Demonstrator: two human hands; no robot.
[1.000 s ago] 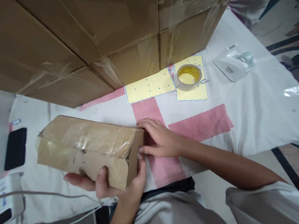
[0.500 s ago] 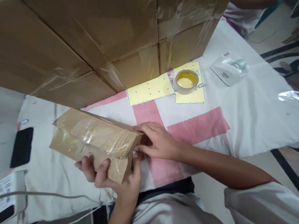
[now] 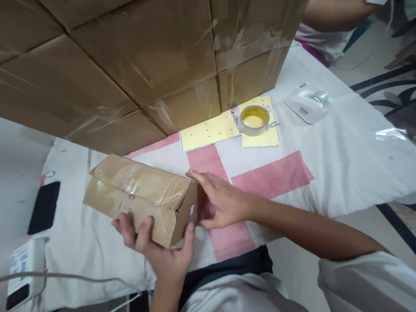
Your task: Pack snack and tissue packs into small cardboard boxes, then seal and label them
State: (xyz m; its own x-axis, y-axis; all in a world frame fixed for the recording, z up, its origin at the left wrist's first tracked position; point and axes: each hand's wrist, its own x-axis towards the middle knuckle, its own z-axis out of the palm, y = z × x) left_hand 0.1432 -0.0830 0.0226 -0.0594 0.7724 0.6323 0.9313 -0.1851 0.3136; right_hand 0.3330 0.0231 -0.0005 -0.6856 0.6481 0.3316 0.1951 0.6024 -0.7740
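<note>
A long brown cardboard box [image 3: 144,184], taped along its upper side, lies in front of me at a slant. My left hand [image 3: 157,246] grips its near side, with fingertips on the front face and the thumb by the right end. At that right end, my right hand [image 3: 222,200] has its fingers against the far top corner and its thumb held apart, low by the end face. A small whitish label [image 3: 192,209] shows on the end face. Parts of the left palm are hidden under the box.
Large taped cardboard boxes [image 3: 141,40] form a wall behind. A tape roll [image 3: 254,120] rests on yellow cards [image 3: 210,131], and a white tape dispenser [image 3: 308,105] is to the right. A black phone [image 3: 44,208] and a power strip [image 3: 26,271] with cables lie left. Another person's arm [image 3: 336,12] shows at the top.
The box's right end has turned into view, showing the label. My right thumb has moved lower and away from the left fingers. The whole view has shifted slightly.
</note>
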